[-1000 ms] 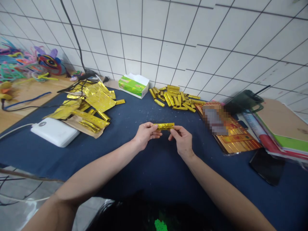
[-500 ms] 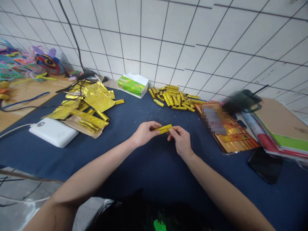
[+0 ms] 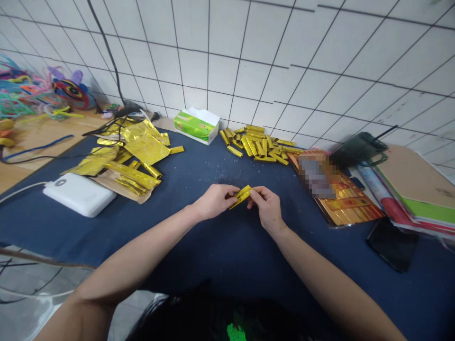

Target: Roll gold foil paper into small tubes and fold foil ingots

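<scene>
Dark-blue flat tabletop, my left hand and right hand angled inward mid-table, both pinching one skinny gold-foil strip.

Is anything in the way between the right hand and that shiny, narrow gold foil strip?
Nothing visible is: the bare right hand already pinches one end of the shiny, narrow gold foil strip, and the bare left hand is at its other end.
</scene>
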`<state>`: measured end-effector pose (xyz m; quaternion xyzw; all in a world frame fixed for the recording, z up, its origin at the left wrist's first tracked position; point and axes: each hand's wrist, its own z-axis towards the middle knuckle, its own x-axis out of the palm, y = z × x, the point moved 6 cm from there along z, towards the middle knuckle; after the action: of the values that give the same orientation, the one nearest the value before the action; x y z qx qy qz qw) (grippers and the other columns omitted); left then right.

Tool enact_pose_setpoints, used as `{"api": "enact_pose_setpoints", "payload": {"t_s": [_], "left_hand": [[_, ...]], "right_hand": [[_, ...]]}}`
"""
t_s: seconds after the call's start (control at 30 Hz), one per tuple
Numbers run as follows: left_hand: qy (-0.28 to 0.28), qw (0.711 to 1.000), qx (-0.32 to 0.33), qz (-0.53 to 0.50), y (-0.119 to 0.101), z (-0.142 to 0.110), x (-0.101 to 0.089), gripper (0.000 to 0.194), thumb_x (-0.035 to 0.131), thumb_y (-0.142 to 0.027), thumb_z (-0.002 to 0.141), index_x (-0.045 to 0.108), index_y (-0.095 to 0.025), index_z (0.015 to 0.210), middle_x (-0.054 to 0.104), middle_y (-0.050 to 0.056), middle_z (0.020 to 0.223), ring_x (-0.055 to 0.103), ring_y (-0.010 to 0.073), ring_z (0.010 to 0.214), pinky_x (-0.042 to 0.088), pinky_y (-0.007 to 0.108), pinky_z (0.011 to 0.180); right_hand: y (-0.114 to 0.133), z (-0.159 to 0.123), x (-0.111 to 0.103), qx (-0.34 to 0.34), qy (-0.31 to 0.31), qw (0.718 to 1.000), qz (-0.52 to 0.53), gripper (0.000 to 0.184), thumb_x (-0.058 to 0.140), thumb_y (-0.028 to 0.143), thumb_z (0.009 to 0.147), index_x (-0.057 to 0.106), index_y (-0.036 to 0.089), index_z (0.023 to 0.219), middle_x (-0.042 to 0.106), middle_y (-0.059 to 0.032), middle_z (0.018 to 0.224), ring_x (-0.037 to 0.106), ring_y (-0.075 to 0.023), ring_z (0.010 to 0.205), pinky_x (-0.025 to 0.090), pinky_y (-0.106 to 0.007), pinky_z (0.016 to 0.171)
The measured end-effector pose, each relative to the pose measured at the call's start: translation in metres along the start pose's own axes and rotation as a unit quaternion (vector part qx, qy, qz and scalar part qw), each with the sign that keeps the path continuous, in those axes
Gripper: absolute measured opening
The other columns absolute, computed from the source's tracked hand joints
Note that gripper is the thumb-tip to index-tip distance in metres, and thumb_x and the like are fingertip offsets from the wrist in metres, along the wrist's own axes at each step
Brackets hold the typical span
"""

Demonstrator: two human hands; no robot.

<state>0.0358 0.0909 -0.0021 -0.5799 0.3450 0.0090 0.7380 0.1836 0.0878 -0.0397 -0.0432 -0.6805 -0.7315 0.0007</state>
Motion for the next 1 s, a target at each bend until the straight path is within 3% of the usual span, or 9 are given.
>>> {"api": "enact_pose_setpoints", "payload": {"t_s": [0.2,0.53,1.0], "left_hand": [[-0.005,1.0,0.021,0.019,-0.008,-0.001,-0.002,0.031,0.045,-0.011,0.074,0.069,-0.021,0.091,0.065,-0.002,0.07,0.05,0.0099,0.055,0.035,0.02,0.054],[0.049,0.999,0.015,0.009,-0.011,-0.004,0.004,0.024,0.049,-0.017,0.074,0.067,-0.021,0.089,0.065,-0.002,0.069,0.055,0.0107,0.056,0.037,0.018,0.053],[0.064,0.997,0.008,0.05,-0.013,-0.004,0.004,0.027,0.043,-0.013,0.073,0.066,-0.019,0.086,0.056,-0.003,0.057,0.047,0.0086,0.048,0.031,0.018,0.048]], "right_hand": [[-0.003,0.001,-0.001,0.008,0.004,1.0,-0.005,0.016,0.062,0.033,0.073,0.061,0.017,0.071,0.058,0.003,0.058,0.049,-0.0086,0.042,0.04,-0.024,0.044],[-0.001,0.0,0.003,-0.002,0.039,0.999,-0.034,0.017,0.061,0.034,0.074,0.06,0.018,0.067,0.056,0.0035,0.054,0.049,-0.009,0.044,0.042,-0.023,0.045],[0.002,-0.001,0.006,0.006,0.062,0.997,-0.04,0.017,0.062,0.033,0.072,0.06,0.019,0.063,0.056,0.0035,0.053,0.049,-0.0091,0.045,0.043,-0.023,0.045]]}}
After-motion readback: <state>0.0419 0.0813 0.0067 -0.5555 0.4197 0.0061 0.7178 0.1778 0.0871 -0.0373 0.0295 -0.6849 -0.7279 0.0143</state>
